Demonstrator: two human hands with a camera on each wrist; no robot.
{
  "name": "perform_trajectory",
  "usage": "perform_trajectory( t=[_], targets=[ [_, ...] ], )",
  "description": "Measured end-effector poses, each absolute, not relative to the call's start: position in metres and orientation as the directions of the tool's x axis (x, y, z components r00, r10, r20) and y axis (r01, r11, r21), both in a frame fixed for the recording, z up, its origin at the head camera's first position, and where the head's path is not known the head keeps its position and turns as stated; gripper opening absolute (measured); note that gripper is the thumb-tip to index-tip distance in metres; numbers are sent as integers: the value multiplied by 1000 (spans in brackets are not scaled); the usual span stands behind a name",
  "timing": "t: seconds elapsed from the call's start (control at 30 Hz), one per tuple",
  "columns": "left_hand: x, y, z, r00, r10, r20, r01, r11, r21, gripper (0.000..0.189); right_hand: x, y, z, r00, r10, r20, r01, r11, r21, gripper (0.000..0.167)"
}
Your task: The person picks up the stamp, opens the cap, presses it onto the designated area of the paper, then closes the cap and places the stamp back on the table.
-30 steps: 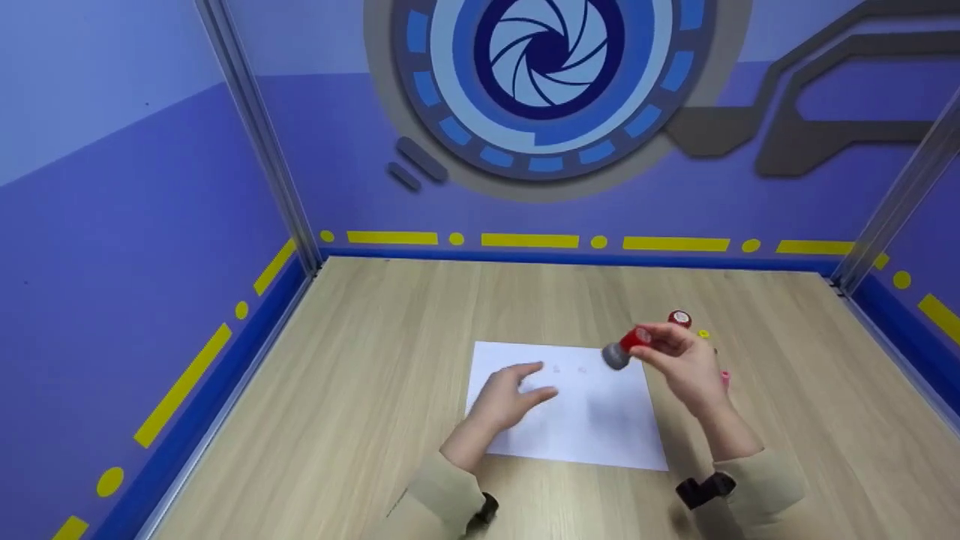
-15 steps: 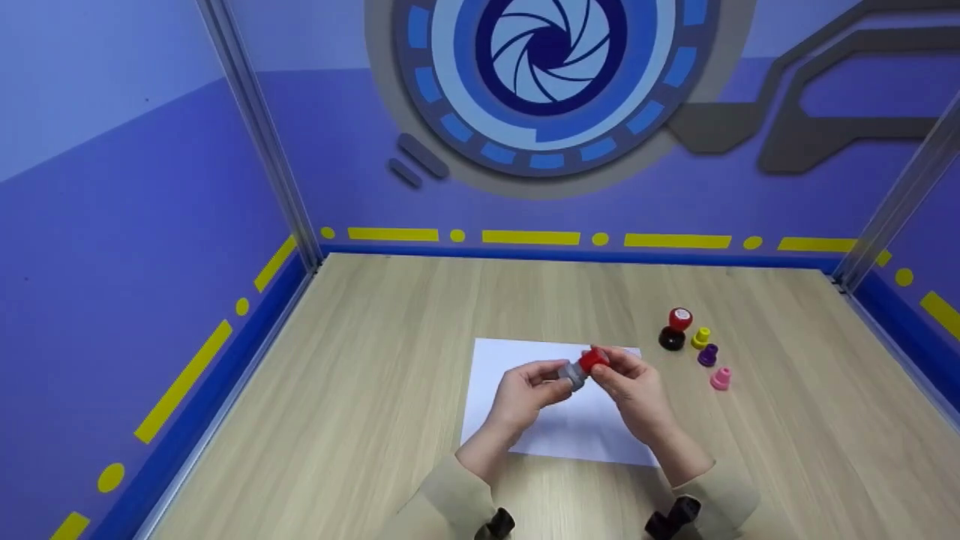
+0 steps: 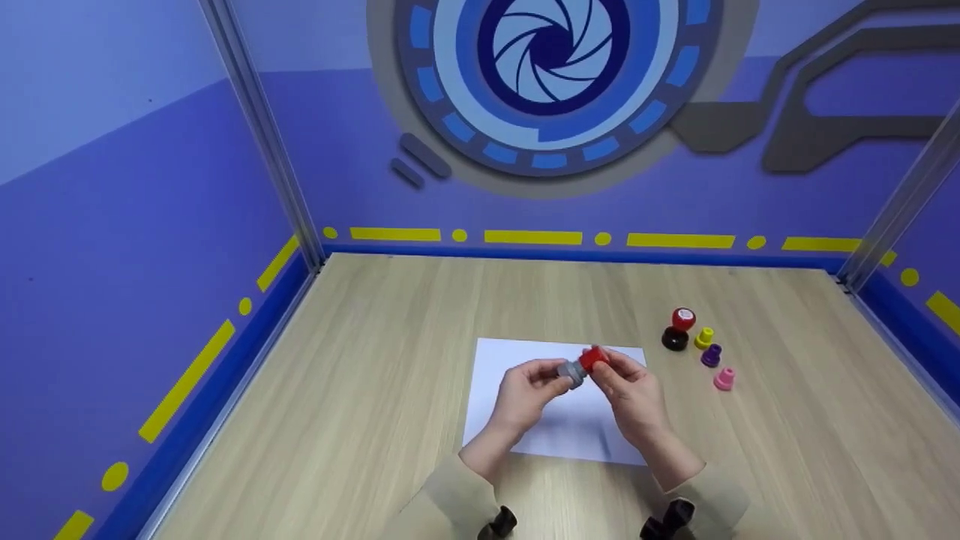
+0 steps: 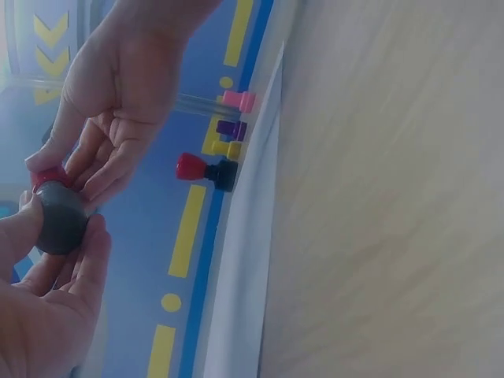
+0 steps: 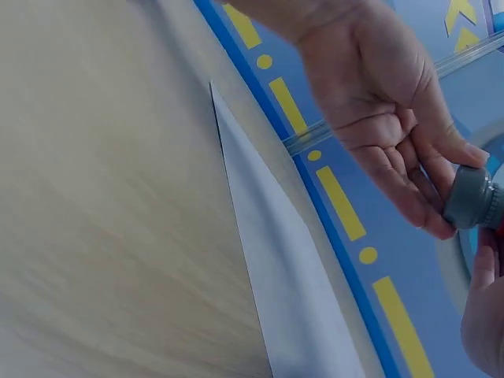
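Both hands hold one stamp (image 3: 572, 373) with a grey base and a red handle, raised over the white paper (image 3: 555, 435). My left hand (image 3: 521, 396) pinches the grey base between thumb and fingers. On the red handle (image 3: 592, 358), my right hand (image 3: 631, 391) has its thumb and fingertips. The left wrist view shows the round grey base (image 4: 61, 220) between the two hands, and in the right wrist view its ribbed collar sits beside the red part. The stamp tilts, red end to the upper right.
Right of the paper stands another stamp (image 3: 679, 328), red-topped with a black base. Near it are small yellow (image 3: 704, 338), purple (image 3: 712, 355) and pink stamps (image 3: 724, 379). Walls bound the wooden table (image 3: 360, 390) at the back and sides.
The right hand has brought the stamp left from the paper's right side, and the left hand has taken hold of its grey base. Over the last half second both hands stay nearly in place.
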State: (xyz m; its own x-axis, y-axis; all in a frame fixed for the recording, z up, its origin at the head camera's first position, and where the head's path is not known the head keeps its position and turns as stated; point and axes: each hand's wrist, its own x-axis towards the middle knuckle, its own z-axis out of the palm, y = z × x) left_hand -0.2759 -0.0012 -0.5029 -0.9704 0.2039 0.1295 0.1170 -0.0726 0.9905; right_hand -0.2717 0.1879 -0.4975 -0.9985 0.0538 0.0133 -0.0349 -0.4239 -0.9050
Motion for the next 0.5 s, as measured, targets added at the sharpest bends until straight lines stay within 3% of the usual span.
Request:
perform_trajectory(
  t=[0.07,0.17,0.23,0.37,0.5],
  targets=[
    [-278,-4,-503,-973,196,121,111,-63,992,29,-278,196,-493,-995,95,31,-72,-467,-881,24],
    [-284,-11,-504,-981,165,100,93,-45,995,30,-290,215,-484,-983,181,38,-112,-421,-900,17],
    [-287,-16,-503,-986,140,93,91,-24,996,31,-299,227,-480,-971,239,29,-98,-283,-954,22],
    [-292,-24,-501,-989,82,123,126,28,992,34,-313,249,-485,-972,233,18,0,77,-997,52],
    [-297,-36,-501,-988,22,154,155,61,986,37,-323,262,-499,-980,198,24,45,339,-940,52]
  ],
)
